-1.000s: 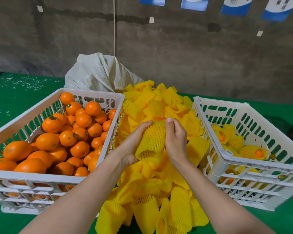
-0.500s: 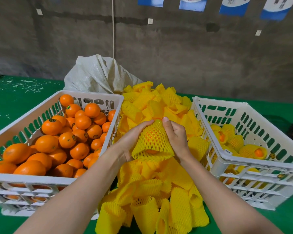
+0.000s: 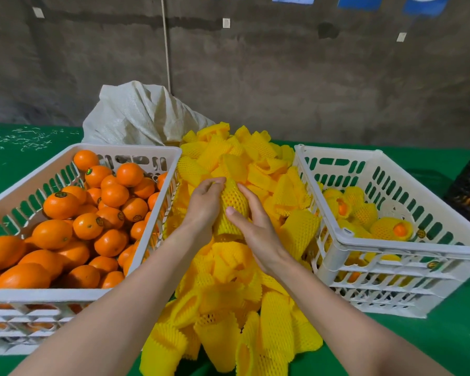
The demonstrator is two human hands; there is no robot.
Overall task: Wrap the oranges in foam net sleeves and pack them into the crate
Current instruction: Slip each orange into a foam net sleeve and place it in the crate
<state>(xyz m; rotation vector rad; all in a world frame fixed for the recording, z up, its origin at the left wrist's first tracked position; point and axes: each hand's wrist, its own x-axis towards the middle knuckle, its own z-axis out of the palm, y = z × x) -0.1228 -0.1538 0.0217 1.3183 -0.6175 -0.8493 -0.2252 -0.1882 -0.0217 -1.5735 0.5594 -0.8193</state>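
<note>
Head view — left hand, right hand clasp foam net sleeve at middle of bench — loosely seated, it could slip off.

Sleeved orange: yellow net stretched round it; you held it upright over the pile.
Crate: white, on your right, held several wrapped oranges.
Sleeve pile: yellow nets heaped beside it.

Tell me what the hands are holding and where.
A sleeved orange: left hand grips its left side and top, right hand its right side, thumb across the front.
</note>
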